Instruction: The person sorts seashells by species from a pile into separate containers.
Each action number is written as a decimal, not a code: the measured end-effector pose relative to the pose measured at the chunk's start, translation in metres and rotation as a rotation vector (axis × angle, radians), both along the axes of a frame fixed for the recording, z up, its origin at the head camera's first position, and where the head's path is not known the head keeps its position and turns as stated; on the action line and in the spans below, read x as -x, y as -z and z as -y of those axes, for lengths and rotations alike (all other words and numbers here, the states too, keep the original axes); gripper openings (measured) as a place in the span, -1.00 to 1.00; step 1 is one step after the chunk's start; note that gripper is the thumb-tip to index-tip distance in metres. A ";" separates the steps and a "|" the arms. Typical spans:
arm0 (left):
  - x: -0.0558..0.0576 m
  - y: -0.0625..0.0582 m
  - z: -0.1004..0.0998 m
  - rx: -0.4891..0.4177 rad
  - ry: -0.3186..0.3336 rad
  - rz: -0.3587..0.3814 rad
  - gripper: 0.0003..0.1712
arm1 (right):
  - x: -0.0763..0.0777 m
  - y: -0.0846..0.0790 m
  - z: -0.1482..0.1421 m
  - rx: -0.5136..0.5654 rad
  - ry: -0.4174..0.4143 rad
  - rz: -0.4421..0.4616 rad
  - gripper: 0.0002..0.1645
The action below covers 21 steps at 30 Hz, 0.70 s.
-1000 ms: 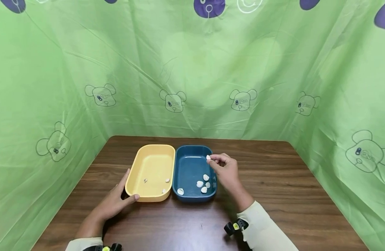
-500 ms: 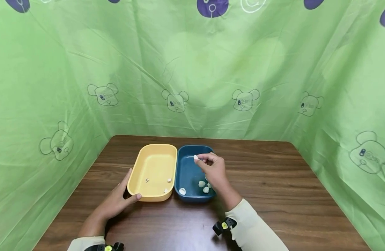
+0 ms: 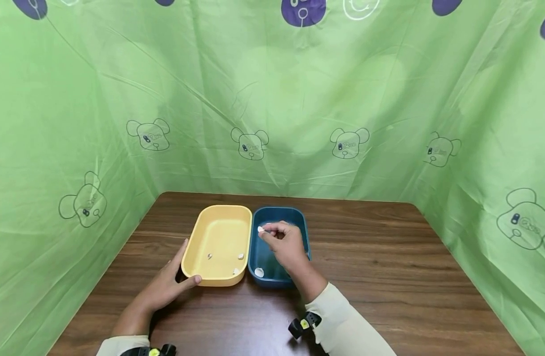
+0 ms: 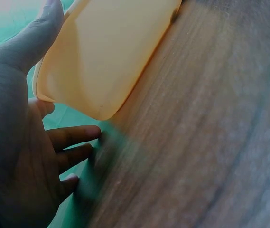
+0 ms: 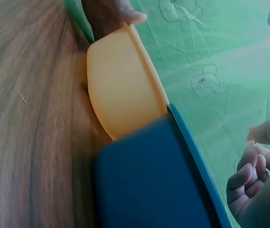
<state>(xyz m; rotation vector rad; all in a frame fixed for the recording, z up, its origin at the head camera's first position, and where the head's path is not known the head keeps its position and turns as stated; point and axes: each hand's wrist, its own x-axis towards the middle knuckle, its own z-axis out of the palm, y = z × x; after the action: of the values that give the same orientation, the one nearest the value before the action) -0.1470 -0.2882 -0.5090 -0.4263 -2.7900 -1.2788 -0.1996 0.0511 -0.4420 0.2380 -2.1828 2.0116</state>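
In the head view my right hand (image 3: pixel 287 244) pinches a small white seashell (image 3: pixel 260 229) between thumb and forefinger, above the left side of the blue tray (image 3: pixel 278 284). Another white seashell (image 3: pixel 259 272) lies in that tray's near left corner; the hand hides much of the inside. My left hand (image 3: pixel 165 286) rests at the near left corner of the yellow tray (image 3: pixel 225 209). Its thumb (image 4: pixel 49 23) lies along the rim, while the other fingers (image 4: pixel 75 135) are spread, loosely extended. Several small shells, among them a pale shell (image 3: pixel 240 256), lie inside the yellow tray.
The two trays stand side by side on a brown wooden table (image 3: pixel 370 262). Green cloth (image 3: pixel 272 99) with bear drawings hangs behind and along both sides. A black wrist camera (image 3: pixel 299 326) is strapped to the right wrist, near the tabletop.
My right hand has moved left across the blue tray with the pinched seashell, from its right rim toward its left side, covering the shells beneath. The left hand stays at the yellow tray.
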 end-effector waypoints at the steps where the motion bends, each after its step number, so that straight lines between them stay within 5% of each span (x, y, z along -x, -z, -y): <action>1: 0.000 0.000 0.000 0.003 0.001 0.001 0.37 | 0.000 0.000 0.002 -0.009 -0.006 0.008 -0.87; 21: 0.000 0.000 0.000 0.012 0.001 -0.005 0.38 | -0.004 0.003 0.036 -0.159 -0.076 0.045 -0.87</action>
<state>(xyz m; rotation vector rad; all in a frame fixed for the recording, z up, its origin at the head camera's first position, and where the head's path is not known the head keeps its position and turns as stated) -0.1466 -0.2885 -0.5091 -0.4311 -2.7954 -1.2596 -0.1951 0.0154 -0.4454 0.3022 -2.3995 1.8995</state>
